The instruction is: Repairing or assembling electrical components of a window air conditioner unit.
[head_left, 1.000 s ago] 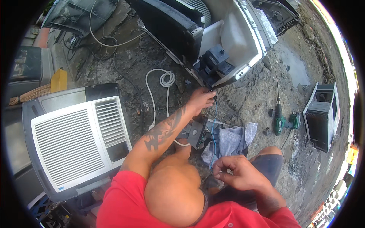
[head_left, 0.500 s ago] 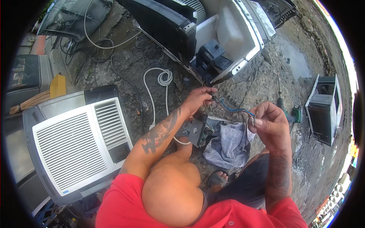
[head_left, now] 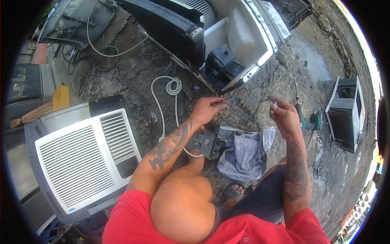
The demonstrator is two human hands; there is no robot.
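Observation:
My left hand (head_left: 208, 110) has its thumb and fingertips pinched on one end of a thin blue wire. Across from it, my right hand (head_left: 285, 117) pinches the other end of a small bunch of thin wires (head_left: 254, 100), blue and dark, which sags in the gap between both hands. What lies within the right fingertips is partly hidden. Under the left wrist sits a small metal control box (head_left: 208, 143) with loose wires at its side. A grey cloth (head_left: 243, 158) lies crumpled beside that box, below the hands.
An opened air-conditioner casing (head_left: 260, 61) stands beyond my hands. On the left leans a white louvred front panel (head_left: 77, 162). A coiled white cord (head_left: 174, 86) lies on rough ground. To the right are a green power drill (head_left: 315, 120) and a dark metal frame (head_left: 345, 118).
My right hand has moved away from me, up in the picture. My left hand now grips a blue wire end, and the wires between the hands have spread apart.

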